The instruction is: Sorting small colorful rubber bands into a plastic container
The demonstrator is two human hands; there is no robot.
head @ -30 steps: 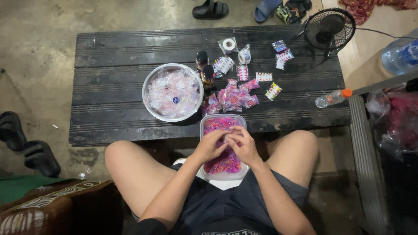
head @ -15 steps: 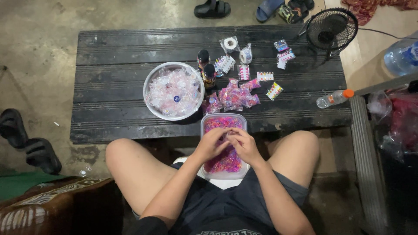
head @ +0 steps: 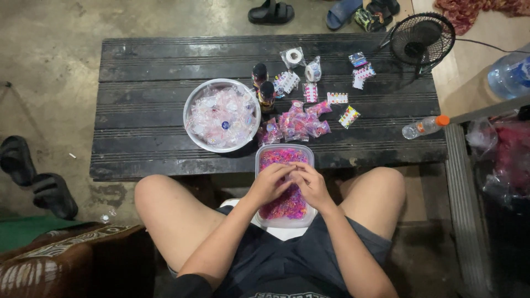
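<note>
Both hands, left hand (head: 269, 185) and right hand (head: 310, 185), pinch fingertips together over pink bands in tub (head: 285, 222) on lap, held item too small to identify; bowl (head: 190, 107) far left, packets (head: 298, 126) far on table (head: 138, 66).

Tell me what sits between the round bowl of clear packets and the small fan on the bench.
In the head view, between the bowl and the fan stand two dark bottles, then scattered small packets on the bench.

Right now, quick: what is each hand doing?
Left hand: fingers curled over the pink-filled tub, pinching something too small to tell.
Right hand: same, fingertips meeting the left.
</note>
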